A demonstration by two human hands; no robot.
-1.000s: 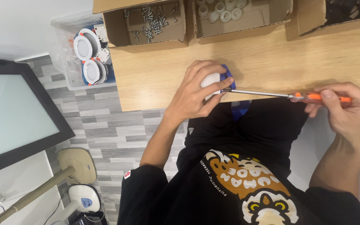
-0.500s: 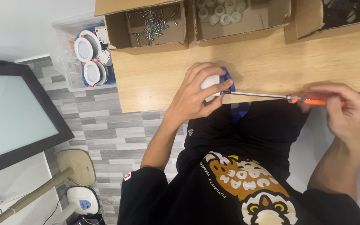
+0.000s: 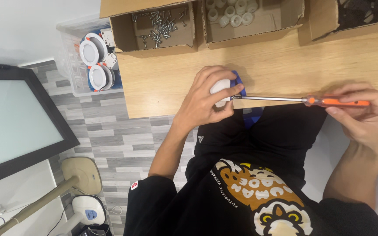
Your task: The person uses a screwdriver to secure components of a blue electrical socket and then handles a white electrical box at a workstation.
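Boxes (image 3: 162, 32) behind left hand (image 3: 206, 98); screwdriver (image 3: 302, 100) in right hand (image 3: 364, 116)

Left hand (image 3: 208, 98) curled, right hand (image 3: 364, 116) clenched

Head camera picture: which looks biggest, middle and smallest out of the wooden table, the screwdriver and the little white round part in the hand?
1. Wooden table, biggest by far.
2. Screwdriver, long and thin, orange handle in the right hand.
3. White round part, smallest, though the left hand hides some of it.
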